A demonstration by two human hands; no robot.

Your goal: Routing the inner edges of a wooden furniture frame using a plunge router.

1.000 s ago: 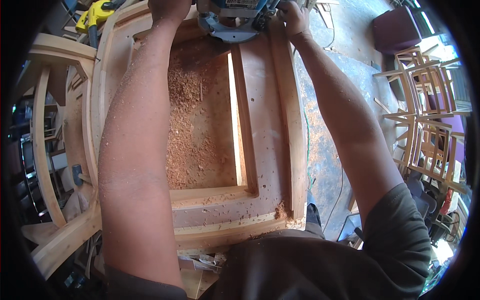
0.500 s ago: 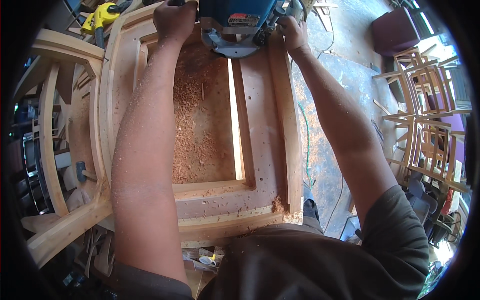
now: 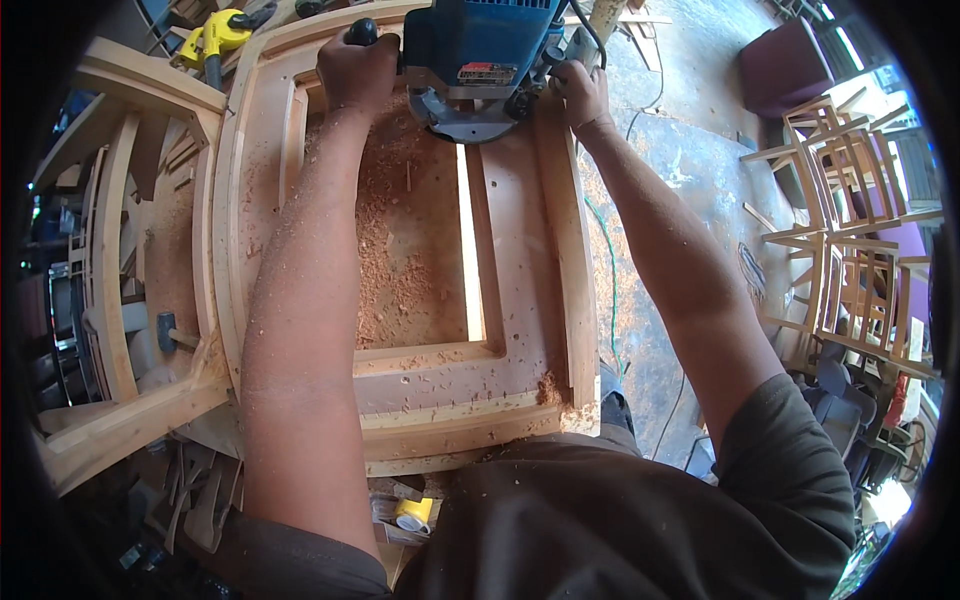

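A blue plunge router [image 3: 484, 45] stands at the far side of a wooden frame, its metal base over the frame's right part. My left hand [image 3: 358, 75] is closed round the router's left handle, whose black knob end shows above the fist. At the router's right side my right hand [image 3: 582, 95] grips the other handle, mostly hidden by the fingers. Beneath lies a flat brown template board [image 3: 528, 260] with a rectangular opening, edged by light wood. Reddish wood shavings [image 3: 400, 275] cover the panel inside the opening. The router's bit is hidden.
A yellow blower [image 3: 222, 35] lies at the far left. Another wooden frame [image 3: 120, 260] and a mallet [image 3: 165, 332] are left of the work. Chair frames [image 3: 835, 190] are stacked at right, near a maroon block [image 3: 787, 65]. A green cable [image 3: 613, 300] runs along the floor.
The router and both hands have come slightly nearer to me over the frame. Both hands keep their hold, and the view has shifted a little.
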